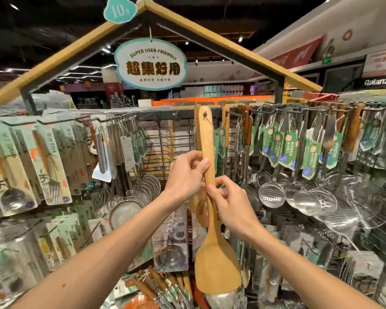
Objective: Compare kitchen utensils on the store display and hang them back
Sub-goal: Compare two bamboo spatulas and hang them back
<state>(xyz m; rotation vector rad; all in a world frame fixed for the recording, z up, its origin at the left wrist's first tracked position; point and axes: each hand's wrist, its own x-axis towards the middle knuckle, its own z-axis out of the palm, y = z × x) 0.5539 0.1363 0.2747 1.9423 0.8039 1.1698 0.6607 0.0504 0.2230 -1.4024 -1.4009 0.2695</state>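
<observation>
A long wooden spatula (212, 219) hangs upright in the middle of the display, the hole at its top end on a metal hook (205, 113). My left hand (185, 175) grips its handle from the left, thumb across the front. My right hand (227, 197) pinches the handle just below, from the right. A green tag (221, 139) dangles on a string from the spatula's top. More wooden utensils (201, 210) hang behind it, partly hidden by my hands.
Steel skimmers and ladles (299, 192) with green tags hang on hooks to the right. Whisks and strainers (129, 197) hang to the left, beside packaged forks (49, 161). A sign (151, 63) hangs under the wooden roof frame. More utensils lie in a bin (165, 291) below.
</observation>
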